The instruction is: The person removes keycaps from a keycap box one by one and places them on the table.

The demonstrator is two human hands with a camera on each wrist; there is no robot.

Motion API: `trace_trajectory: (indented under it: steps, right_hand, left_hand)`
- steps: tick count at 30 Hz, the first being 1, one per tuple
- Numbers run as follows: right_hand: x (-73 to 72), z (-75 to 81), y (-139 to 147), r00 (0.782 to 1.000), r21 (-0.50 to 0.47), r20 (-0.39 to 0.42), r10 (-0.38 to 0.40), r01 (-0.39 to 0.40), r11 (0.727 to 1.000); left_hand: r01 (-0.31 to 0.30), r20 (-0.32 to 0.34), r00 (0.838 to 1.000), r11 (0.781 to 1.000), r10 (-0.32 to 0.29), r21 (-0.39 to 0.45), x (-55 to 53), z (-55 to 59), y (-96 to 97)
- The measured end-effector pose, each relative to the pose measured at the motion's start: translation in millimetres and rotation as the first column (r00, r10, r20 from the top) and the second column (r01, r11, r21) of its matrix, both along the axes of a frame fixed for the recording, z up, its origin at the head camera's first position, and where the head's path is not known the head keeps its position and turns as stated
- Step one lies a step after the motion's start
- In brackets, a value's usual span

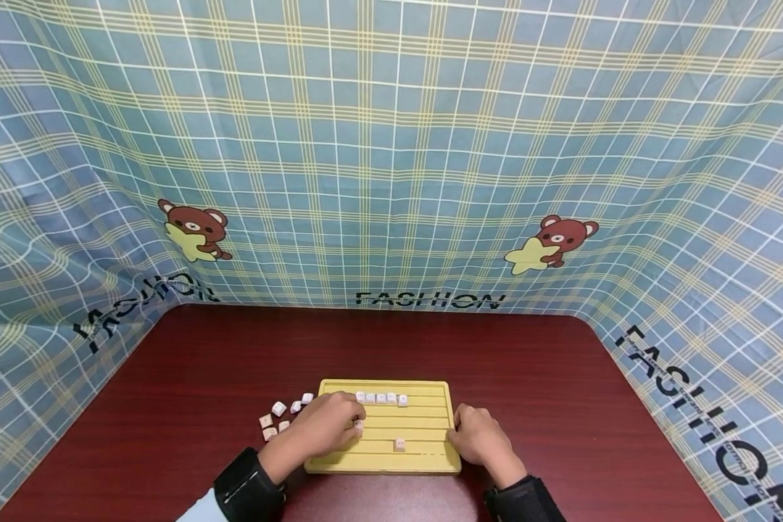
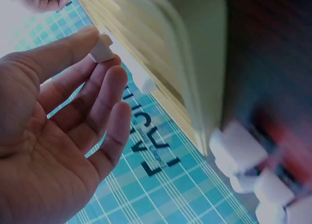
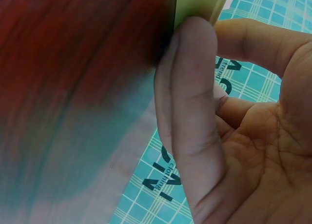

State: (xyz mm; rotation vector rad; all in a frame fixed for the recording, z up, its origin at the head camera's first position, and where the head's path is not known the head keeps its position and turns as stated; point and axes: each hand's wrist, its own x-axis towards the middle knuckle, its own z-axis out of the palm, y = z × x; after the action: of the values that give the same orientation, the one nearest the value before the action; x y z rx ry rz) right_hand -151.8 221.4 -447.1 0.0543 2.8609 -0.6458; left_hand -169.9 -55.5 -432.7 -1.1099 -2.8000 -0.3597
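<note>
My left hand (image 1: 326, 424) reaches over the left half of a yellow ridged tray (image 1: 424, 423). It pinches a small white keycap (image 2: 102, 50) between thumb and fingertips, close over the tray. Along the tray's upper ridge stands a row of several white keycaps (image 1: 381, 398). A single pinkish keycap (image 1: 400, 444) sits lower, right of the middle. At the right edge of the tray, my right hand (image 1: 483, 436) grips the rim between thumb and curled fingers. The left forearm and hand cover the tray's left part in the head view.
Several loose keycaps (image 1: 278, 409) lie scattered on the dark red table (image 1: 528, 362), left of the tray and beside my left forearm. A blue checked cloth (image 1: 391, 181) with printed bears stands around the table's back and sides.
</note>
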Motion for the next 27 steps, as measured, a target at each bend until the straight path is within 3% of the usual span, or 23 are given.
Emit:
trace_trajectory:
  steps: [11,17,27]
  right_hand:
    - [0.2,-1.6,0,1.0,0.013,-0.016,-0.004,0.005,1.0]
    - [0.1,-1.9,-2,1.0,0.002,-0.002,-0.004,0.004,1.0]
    - [-0.2,-1.8,-1,1.0,0.009,0.005,-0.017,0.017,1.0]
  left_hand:
    - [-0.088,0.051,0.995,0.996,0.086,0.034,-0.8,4.2,-28.7]
    - [-0.157,0.08,0.985,0.988,0.156,0.008,-1.2,6.1,-46.7]
    - [-0.216,0.11,0.971,0.976,0.214,0.009,-0.5,6.3,-65.4]
